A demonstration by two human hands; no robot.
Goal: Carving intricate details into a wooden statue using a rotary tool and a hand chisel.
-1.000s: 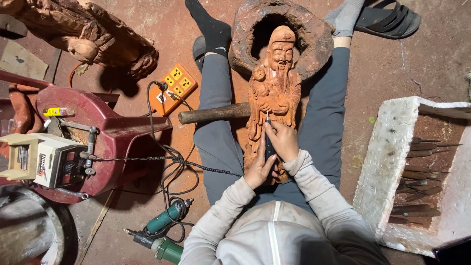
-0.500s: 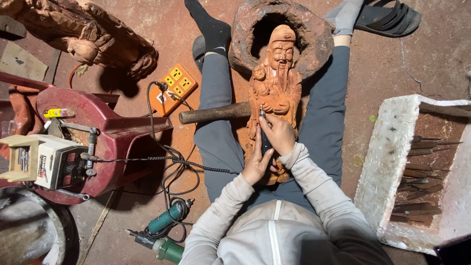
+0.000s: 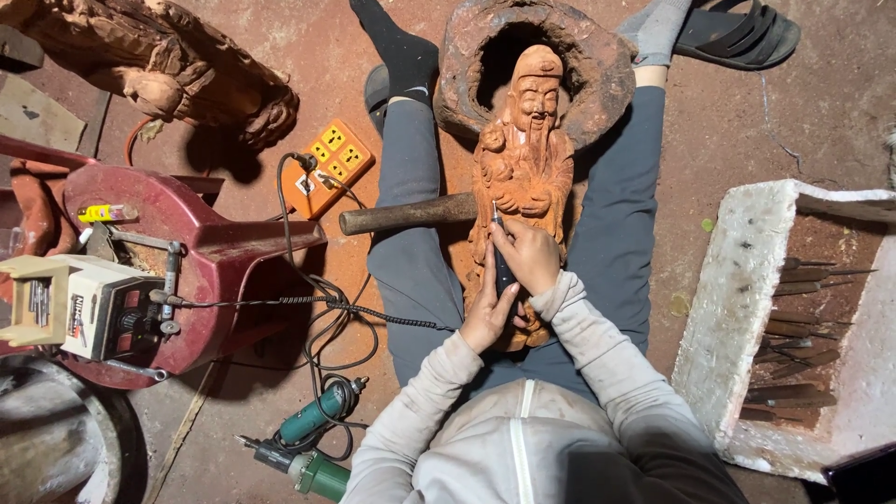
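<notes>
— What is the biggest thing down there on the floor?

— The person, sitting with both legs out. Between the legs lies a wooden statue of a bearded old man (image 3: pixel 525 177), its head in a hollow stump (image 3: pixel 597 70).

— And at the sides?

— Left, a dark red plastic stool (image 3: pixel 210 252) with a small beige machine (image 3: pixel 79 303) beside it. Right, a white foam box (image 3: pixel 747 280) full of chisels (image 3: pixel 793 327).

— What are the hands doing?

— The right hand (image 3: pixel 532 257) is closed tight on a thin carving tool (image 3: pixel 502 266), tip on the statue's middle. The left hand (image 3: pixel 487 317) touches the same tool lower down, fingers curled around it.

— Anything smaller?

— A wooden mallet (image 3: pixel 406 215) lying across the left leg, an orange power strip (image 3: pixel 327 166), and two green grinders (image 3: pixel 313 443) near the elbow.
</notes>
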